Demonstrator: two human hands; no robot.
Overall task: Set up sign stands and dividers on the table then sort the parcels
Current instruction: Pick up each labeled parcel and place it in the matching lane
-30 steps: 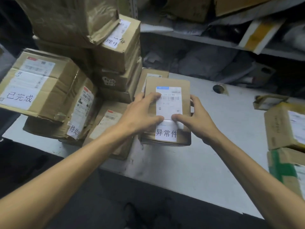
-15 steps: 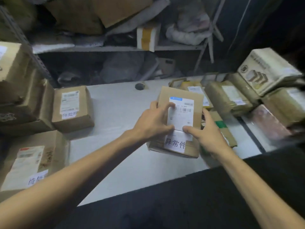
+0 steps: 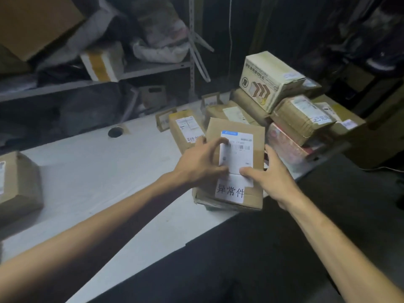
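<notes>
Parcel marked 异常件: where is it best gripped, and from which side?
By its two long side edges, one hand from each side, thumbs on the top face. The parcel is flat and wide, label up; the left hand and right hand grip it so.

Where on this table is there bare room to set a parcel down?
Free: the wide table top between the brown box at the left edge and the 异常件 parcel, in front of the cable hole. Crowded: the right end, where parcels pile up under the bread-print carton and beside the sign stand.
</notes>
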